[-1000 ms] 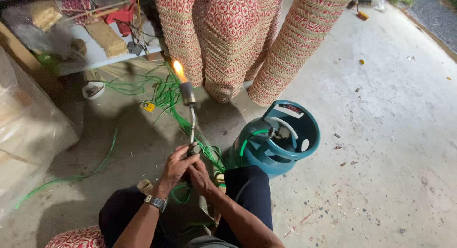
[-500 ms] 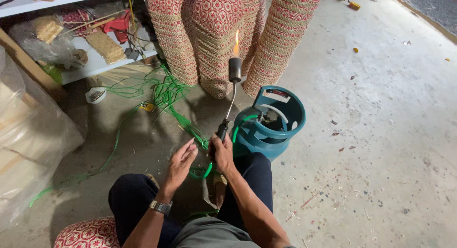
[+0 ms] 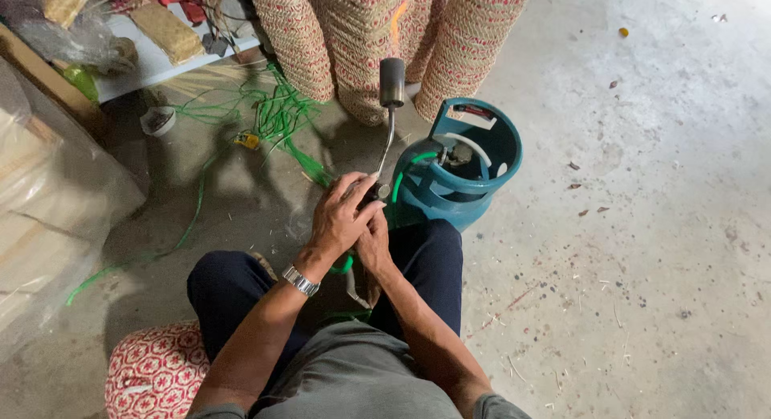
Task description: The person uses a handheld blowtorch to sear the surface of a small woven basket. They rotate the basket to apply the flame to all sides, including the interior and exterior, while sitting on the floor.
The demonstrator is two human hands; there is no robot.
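Observation:
A gas torch (image 3: 391, 89) with a dark metal head points upward, an orange flame burning at its tip. My left hand (image 3: 341, 218) wraps over the torch handle from above; a metal watch sits on that wrist. My right hand (image 3: 373, 244) grips the handle from below, partly hidden under the left. A green hose (image 3: 405, 168) runs from the handle to a small blue gas cylinder (image 3: 462, 174) standing on the concrete just right of my hands. I sit with my knees on either side.
Tall red-and-tan woven baskets (image 3: 361, 41) stand right behind the flame. Green plastic strips (image 3: 273, 114) lie tangled on the floor to the left. A low shelf (image 3: 144, 49) with clutter and clear plastic bags (image 3: 48, 202) are at left. A patterned cushion (image 3: 157, 371) sits lower left.
The torch has swung from left to right and now stands in front of the baskets. Both hands have closed together on the handle.

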